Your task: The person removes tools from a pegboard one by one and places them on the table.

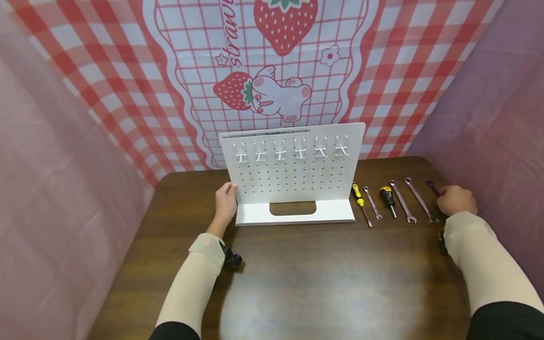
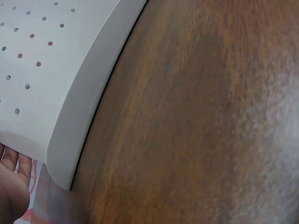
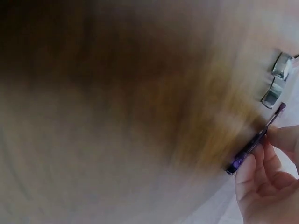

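A white pegboard stand (image 1: 293, 184) is upright on the brown table, with a row of hooks (image 1: 300, 153) near its top. My left hand (image 1: 225, 200) holds the board's left edge; in the left wrist view some of its fingers (image 2: 10, 158) go behind the board. Far to the right, my right hand (image 1: 458, 200) pinches a slim dark purple tool (image 3: 254, 142) between thumb and fingers. The tool's kind cannot be told. One end of it shows past the hand in the head view. Beside that hand lies a combination wrench (image 1: 420, 200).
Left of that wrench, a second wrench (image 1: 403, 202), a black-and-yellow stubby screwdriver (image 1: 387, 196), a smaller wrench (image 1: 373, 203) and a yellow screwdriver (image 1: 361, 203) lie in a row. Pink cloth (image 1: 488, 118) hangs at the sides, and a checked strawberry cloth (image 1: 382, 71) behind.
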`<state>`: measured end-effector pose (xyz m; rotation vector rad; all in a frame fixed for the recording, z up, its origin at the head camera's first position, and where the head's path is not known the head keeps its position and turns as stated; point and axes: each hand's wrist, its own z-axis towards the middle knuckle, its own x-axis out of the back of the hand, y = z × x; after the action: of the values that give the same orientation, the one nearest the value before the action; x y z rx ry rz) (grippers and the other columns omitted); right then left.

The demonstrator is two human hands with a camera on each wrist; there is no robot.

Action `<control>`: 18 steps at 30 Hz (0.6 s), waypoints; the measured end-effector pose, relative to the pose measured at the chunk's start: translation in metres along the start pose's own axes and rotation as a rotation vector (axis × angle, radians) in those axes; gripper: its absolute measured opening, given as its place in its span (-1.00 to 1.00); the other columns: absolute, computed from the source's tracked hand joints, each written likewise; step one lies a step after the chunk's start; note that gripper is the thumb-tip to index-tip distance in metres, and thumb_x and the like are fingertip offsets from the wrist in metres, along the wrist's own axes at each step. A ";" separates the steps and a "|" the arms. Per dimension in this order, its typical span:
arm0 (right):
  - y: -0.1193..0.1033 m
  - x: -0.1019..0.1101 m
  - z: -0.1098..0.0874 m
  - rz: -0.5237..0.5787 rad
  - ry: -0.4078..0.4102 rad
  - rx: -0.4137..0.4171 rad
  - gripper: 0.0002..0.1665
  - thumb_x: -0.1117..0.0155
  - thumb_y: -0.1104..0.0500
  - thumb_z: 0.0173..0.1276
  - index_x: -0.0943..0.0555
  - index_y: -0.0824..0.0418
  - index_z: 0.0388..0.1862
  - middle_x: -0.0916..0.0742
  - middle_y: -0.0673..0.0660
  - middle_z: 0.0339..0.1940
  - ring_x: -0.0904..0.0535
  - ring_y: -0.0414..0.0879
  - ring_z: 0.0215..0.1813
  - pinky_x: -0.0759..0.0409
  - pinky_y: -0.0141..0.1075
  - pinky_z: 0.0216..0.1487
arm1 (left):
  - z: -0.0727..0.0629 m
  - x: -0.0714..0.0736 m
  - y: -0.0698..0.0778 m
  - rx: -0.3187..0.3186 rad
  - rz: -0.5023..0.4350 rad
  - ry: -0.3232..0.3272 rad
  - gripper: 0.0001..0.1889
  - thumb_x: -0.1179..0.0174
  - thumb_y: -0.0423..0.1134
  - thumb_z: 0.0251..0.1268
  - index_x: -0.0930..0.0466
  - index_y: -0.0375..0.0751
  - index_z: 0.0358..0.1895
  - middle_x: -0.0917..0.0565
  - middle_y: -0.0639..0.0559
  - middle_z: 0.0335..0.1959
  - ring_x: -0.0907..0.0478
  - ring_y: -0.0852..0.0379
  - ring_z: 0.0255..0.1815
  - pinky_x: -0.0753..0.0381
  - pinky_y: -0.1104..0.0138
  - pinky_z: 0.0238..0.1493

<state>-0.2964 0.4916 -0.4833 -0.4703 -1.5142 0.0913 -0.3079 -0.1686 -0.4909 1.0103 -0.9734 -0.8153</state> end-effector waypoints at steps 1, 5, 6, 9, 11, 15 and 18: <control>0.001 0.001 -0.003 -0.003 -0.006 0.000 -0.51 -0.03 0.17 0.29 -0.56 0.38 0.13 -0.53 0.63 0.09 -0.46 0.64 -0.06 -0.46 0.30 -0.25 | -0.001 0.000 0.000 0.002 0.001 -0.007 -0.80 -0.11 -0.33 0.53 -0.64 -0.43 -0.15 -0.60 -0.22 -0.29 -0.40 0.05 -0.30 -0.39 0.28 -0.22; -0.003 0.008 -0.010 -0.010 -0.001 0.020 -0.52 0.00 0.14 0.27 -0.58 0.40 0.05 -0.54 0.65 0.04 -0.47 0.63 -0.10 -0.47 0.28 -0.35 | 0.001 -0.001 0.000 0.000 0.003 -0.037 -0.80 -0.11 -0.31 0.53 -0.64 -0.42 -0.12 -0.60 -0.21 -0.30 -0.40 0.06 -0.29 -0.40 0.28 -0.20; -0.006 0.011 -0.010 -0.008 0.006 0.034 -0.54 0.01 0.14 0.26 -0.60 0.40 0.00 -0.55 0.64 0.01 -0.48 0.61 -0.11 -0.48 0.27 -0.38 | 0.003 -0.002 0.002 -0.002 0.001 -0.042 -0.80 -0.12 -0.31 0.53 -0.64 -0.42 -0.12 -0.60 -0.22 -0.29 -0.40 0.06 -0.29 -0.40 0.27 -0.19; -0.024 0.025 -0.005 -0.011 0.036 0.092 -0.66 -0.01 0.18 0.21 -0.63 0.36 -0.22 -0.58 0.61 -0.11 -0.50 0.57 -0.14 -0.47 0.25 -0.44 | 0.015 -0.002 0.014 0.020 0.036 -0.074 -0.77 -0.12 -0.28 0.53 -0.65 -0.41 -0.03 -0.65 -0.27 -0.19 -0.49 0.00 -0.18 -0.49 0.21 -0.07; -0.041 0.036 -0.003 -0.023 0.043 0.137 -0.65 0.00 0.19 0.21 -0.62 0.37 -0.18 -0.57 0.59 -0.10 -0.46 0.56 -0.06 -0.47 0.29 -0.37 | 0.022 0.001 0.022 0.054 0.082 -0.113 -0.70 -0.11 -0.22 0.54 -0.62 -0.39 0.10 -0.66 -0.29 -0.02 -0.56 -0.06 -0.01 -0.52 0.14 0.09; -0.080 0.051 -0.007 -0.017 0.050 0.198 -0.49 0.00 0.12 0.36 -0.52 0.46 0.14 -0.43 0.63 0.08 -0.33 0.57 0.10 -0.40 0.39 -0.15 | 0.026 0.011 0.031 0.116 0.224 -0.167 -0.47 -0.07 -0.09 0.56 -0.36 -0.33 0.42 -0.50 -0.32 0.32 -0.44 -0.19 0.33 -0.40 0.03 0.33; -0.113 0.055 -0.017 0.019 0.063 0.265 -0.47 -0.02 0.11 0.44 -0.47 0.46 0.22 -0.36 0.62 0.15 -0.30 0.56 0.14 -0.36 0.39 -0.04 | 0.020 0.020 0.034 0.112 0.312 -0.140 -0.39 -0.05 -0.07 0.55 -0.19 -0.30 0.51 -0.37 -0.33 0.42 -0.31 -0.23 0.42 -0.28 0.00 0.41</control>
<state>-0.3022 0.4042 -0.3919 -0.2726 -1.4110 0.2857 -0.3160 -0.1812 -0.4498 0.8760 -1.2721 -0.5812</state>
